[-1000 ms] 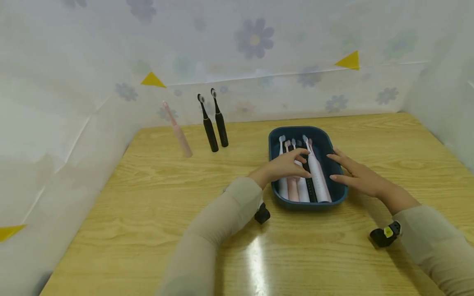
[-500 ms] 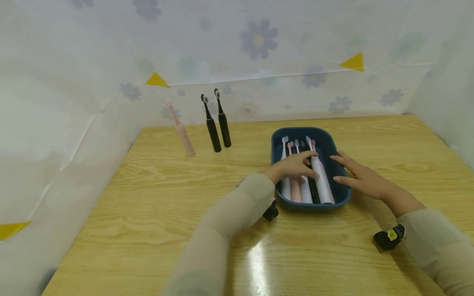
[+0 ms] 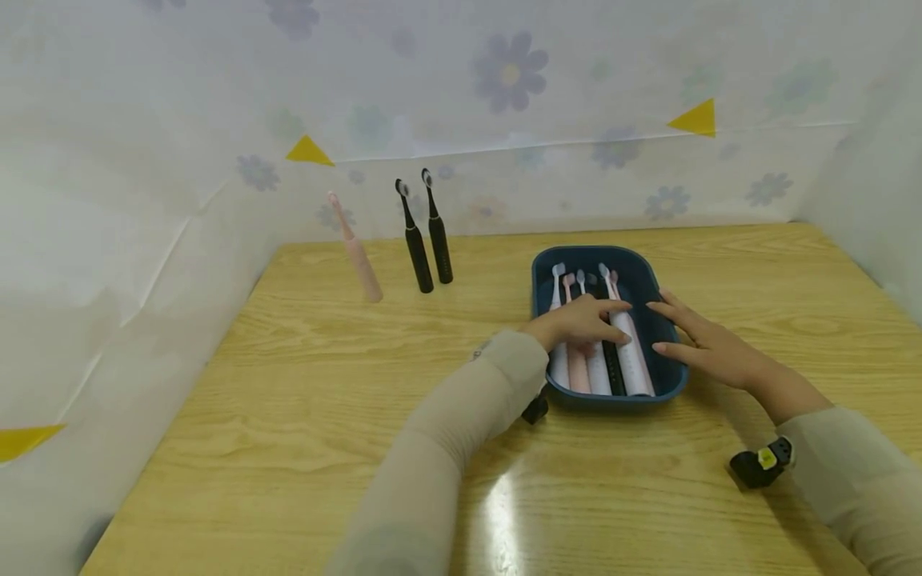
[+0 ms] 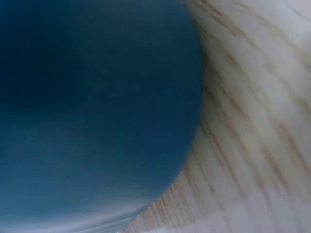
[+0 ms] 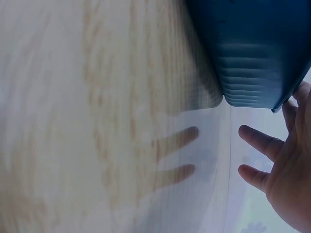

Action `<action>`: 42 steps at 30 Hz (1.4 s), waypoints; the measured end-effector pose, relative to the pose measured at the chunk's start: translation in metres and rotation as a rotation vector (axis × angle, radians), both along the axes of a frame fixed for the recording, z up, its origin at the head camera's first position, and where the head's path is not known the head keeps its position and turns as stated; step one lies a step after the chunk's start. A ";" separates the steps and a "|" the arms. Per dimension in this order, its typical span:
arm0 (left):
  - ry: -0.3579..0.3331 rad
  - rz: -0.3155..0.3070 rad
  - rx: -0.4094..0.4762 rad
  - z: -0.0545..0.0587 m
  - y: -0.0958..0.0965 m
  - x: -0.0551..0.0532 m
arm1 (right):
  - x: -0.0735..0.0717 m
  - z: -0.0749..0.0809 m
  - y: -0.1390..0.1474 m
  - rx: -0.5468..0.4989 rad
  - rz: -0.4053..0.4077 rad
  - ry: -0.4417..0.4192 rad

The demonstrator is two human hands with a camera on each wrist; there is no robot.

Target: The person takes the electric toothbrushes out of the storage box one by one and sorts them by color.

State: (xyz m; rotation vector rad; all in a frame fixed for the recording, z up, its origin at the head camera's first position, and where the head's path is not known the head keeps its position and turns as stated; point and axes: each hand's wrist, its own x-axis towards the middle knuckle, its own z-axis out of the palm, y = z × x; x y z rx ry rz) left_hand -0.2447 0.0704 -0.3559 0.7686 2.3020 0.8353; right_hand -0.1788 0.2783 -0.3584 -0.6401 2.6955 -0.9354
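Note:
In the head view a dark blue tray (image 3: 599, 402) holds several electric toothbrushes lying side by side, white, pink and black. My left hand (image 3: 579, 320) reaches over its left side and partly covers them. Its forefinger and thumb are spread apart at the rightmost white electric toothbrush (image 3: 634, 364); whether the tips touch it is hard to tell. My right hand (image 3: 709, 350) rests at the tray's right rim, its fingers fairly straight. The right wrist view shows some of that hand's fingers (image 5: 260, 141) stretched out beside the tray's outer wall.
Left of the tray, a pink electric toothbrush (image 3: 362, 268) and two black ones, the nearer black toothbrush (image 3: 418, 258) and the farther black toothbrush (image 3: 440, 248), appear on the wooden table (image 3: 302, 384). A flowered white sheet (image 3: 461, 192) hangs behind.
My left hand has shifted right across the toothbrushes, from the black one to the rightmost white one. The right hand keeps its place at the rim. The head view has turned slightly.

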 end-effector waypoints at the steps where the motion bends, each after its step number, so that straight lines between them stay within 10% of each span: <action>1: 0.005 -0.006 -0.005 0.000 0.000 0.000 | 0.000 0.000 0.000 -0.003 -0.004 0.000; 21: -0.061 0.147 0.067 0.000 0.000 0.009 | -0.002 0.001 0.000 -0.006 0.038 0.001; 42: 0.097 0.178 0.258 -0.001 -0.002 0.012 | -0.005 -0.003 0.003 0.002 0.019 -0.011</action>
